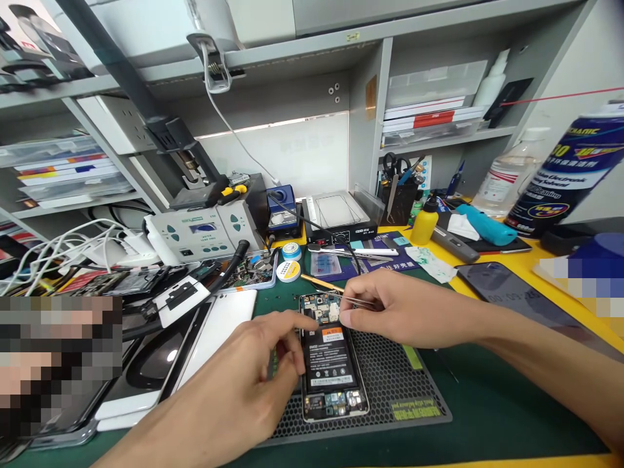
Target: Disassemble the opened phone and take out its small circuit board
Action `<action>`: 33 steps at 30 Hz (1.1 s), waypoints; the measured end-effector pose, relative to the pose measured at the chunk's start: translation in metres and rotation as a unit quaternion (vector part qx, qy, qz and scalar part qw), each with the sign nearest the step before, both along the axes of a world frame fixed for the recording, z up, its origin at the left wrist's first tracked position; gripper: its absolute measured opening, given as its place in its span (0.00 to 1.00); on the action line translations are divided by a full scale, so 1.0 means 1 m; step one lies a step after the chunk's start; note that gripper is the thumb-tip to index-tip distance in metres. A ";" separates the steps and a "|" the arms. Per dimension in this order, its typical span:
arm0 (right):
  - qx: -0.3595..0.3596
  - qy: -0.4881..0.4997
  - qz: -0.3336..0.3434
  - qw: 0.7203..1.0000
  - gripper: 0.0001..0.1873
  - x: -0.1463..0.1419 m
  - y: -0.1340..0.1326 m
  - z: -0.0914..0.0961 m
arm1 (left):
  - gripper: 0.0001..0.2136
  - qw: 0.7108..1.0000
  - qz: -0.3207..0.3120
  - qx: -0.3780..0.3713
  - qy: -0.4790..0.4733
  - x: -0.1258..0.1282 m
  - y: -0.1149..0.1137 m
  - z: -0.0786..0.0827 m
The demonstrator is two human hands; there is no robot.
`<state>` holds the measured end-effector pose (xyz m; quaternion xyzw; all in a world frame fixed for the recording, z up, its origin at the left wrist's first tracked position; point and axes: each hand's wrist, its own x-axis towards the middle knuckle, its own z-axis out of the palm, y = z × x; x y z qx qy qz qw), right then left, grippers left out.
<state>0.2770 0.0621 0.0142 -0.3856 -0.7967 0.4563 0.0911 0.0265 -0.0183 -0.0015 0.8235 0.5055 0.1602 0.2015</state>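
An opened smartphone (331, 357) lies upright in front of me, its black battery and circuit boards exposed. My left hand (253, 370) is at the phone's left side, index finger stretched onto the phone near the battery's top edge. Its thumb and other fingers are bent beside the frame, apart from the index finger. My right hand (390, 305) pinches metal tweezers (363, 301) over the upper circuit board (319, 308). The tweezers' tips reach the board's right part, where the fingers partly hide them. Under the phone is a black honeycomb-patterned pad (404, 383).
White-backed phones and panels (219, 331) lie left of my left hand. Behind are a grey hot-air station (202, 231), a tray of boards (248, 266) and small round tins (288, 270). A phone showing a timer (517, 299) and a blue spray can (568, 172) are at right.
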 end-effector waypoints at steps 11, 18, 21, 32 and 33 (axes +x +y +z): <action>-0.006 -0.009 -0.005 1.000 0.09 -0.002 -0.005 0.004 | 0.21 1.000 -0.006 -0.019 -0.018 0.002 -0.004 0.001; -0.003 -0.013 -0.011 1.000 0.10 -0.003 -0.005 0.004 | 0.20 0.997 0.012 -0.069 -0.018 -0.008 -0.001 -0.002; -0.006 -0.013 -0.012 1.000 0.10 -0.003 -0.005 0.002 | 0.19 0.999 -0.013 -0.042 -0.028 -0.008 -0.004 -0.004; -0.023 -0.015 -0.013 1.000 0.10 -0.003 -0.006 0.002 | 0.22 0.992 -0.065 0.103 -0.035 -0.006 -0.006 0.002; -0.024 -0.017 -0.014 0.999 0.11 -0.004 -0.007 0.002 | 0.23 0.991 -0.077 0.107 -0.030 -0.005 -0.006 0.003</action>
